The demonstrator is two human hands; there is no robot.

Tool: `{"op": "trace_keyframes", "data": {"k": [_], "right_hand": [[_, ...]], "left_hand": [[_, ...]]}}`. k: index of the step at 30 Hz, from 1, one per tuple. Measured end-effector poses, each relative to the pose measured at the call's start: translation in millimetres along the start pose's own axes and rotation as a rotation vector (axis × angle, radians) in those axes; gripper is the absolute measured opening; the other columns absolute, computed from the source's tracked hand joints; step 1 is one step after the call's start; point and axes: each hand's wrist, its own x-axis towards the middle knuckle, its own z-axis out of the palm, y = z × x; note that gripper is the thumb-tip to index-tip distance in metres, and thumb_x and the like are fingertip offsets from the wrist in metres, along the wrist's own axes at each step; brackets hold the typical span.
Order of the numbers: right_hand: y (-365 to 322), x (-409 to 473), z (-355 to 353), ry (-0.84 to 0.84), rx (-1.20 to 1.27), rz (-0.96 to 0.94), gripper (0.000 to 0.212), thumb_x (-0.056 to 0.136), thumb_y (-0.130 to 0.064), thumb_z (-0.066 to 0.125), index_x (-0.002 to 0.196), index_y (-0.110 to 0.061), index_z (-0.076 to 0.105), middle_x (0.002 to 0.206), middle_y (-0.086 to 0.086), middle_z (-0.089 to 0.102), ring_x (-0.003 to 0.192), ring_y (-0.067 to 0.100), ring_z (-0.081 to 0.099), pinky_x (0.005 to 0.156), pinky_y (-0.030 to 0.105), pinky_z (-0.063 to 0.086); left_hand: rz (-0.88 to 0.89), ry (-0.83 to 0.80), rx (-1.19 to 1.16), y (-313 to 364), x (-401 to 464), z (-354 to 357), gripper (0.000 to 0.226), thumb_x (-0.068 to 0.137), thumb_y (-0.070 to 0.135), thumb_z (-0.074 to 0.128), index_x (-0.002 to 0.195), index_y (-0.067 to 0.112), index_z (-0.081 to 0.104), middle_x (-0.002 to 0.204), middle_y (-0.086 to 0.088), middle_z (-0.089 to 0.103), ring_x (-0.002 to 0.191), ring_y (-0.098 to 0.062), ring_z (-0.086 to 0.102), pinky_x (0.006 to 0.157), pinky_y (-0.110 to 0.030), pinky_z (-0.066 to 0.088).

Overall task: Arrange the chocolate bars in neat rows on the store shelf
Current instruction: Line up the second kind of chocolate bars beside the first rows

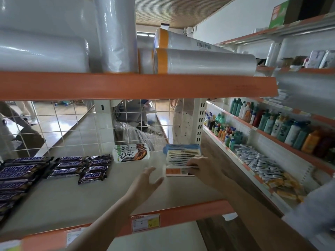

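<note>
Shelf (76, 200) stock is shown in three groups: Snickers bars (54, 169) at the left of the frame, a Dove stack (130, 154) at centre against the wire grid (72, 124), and a row of flat boxed bars (183, 156) right of centre. The front bar (178, 171) of that row is held by the right hand (197, 166), with fingers curled over its right end. Its long axis runs left to right across the frame, parallel to the shelf edge. The left hand (146, 182) is held off the shelf surface with fingers spread and nothing gripped. The free left end of the bar lies just right of and above those fingertips, so the left hand is judged well placed to square that end against the row.
</note>
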Motion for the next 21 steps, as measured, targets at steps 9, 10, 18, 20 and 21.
{"op": "trace_keyframes", "data": {"k": [9,10,18,20,21], "right_hand": [[-35.8,18.4,-6.5,-0.048,0.283,-0.021,0.016,0.083,-0.021,0.068,0.089,-0.007,0.073,0.082,0.001,0.069,0.073,0.01,0.061,0.072,0.023,0.05],[-38.3,19.1,-5.8,-0.049,0.289,-0.02,0.016,0.083,-0.021,0.068,0.089,-0.007,0.073,0.081,-0.002,0.067,0.071,0.006,0.059,0.071,0.021,0.049],[-45.2,23.6,-1.7,-0.045,0.371,0.076,0.018,0.085,-0.017,0.067,0.1,-0.008,0.07,0.092,0.0,0.069,0.073,-0.002,0.058,0.068,0.006,0.046],[-40.9,21.9,-3.2,-0.02,0.48,0.139,0.011,0.085,-0.016,0.066,0.095,-0.014,0.069,0.087,-0.008,0.066,0.075,0.0,0.06,0.067,0.007,0.047],[-39.0,20.4,-4.8,-0.013,0.51,0.161,0.006,0.086,-0.017,0.065,0.092,-0.02,0.067,0.086,-0.011,0.065,0.077,0.001,0.061,0.068,0.008,0.048]], "left_hand": [[-0.231,-0.063,-0.934,-1.6,-5.9,-26.5,0.016,0.083,0.015,0.064,0.093,0.003,0.066,0.084,-0.01,0.069,0.083,-0.019,0.068,0.083,-0.027,0.054],[-0.231,-0.067,-0.952,-2.2,-6.3,-28.2,0.015,0.083,0.014,0.064,0.091,0.002,0.066,0.08,-0.01,0.069,0.078,-0.017,0.069,0.081,-0.025,0.056],[-0.202,0.05,-1.031,-7.4,-8.8,-35.5,0.008,0.084,0.005,0.061,0.08,0.0,0.066,0.066,-0.009,0.068,0.062,-0.013,0.068,0.068,-0.018,0.057],[-0.221,0.065,-1.067,-11.3,-10.2,-37.3,0.008,0.082,0.005,0.062,0.08,-0.001,0.067,0.067,-0.01,0.069,0.063,-0.015,0.069,0.068,-0.02,0.057],[-0.231,0.07,-1.086,-13.9,-10.7,-38.4,0.009,0.082,0.006,0.063,0.081,-0.002,0.067,0.069,-0.012,0.07,0.064,-0.016,0.069,0.069,-0.021,0.058]]}}
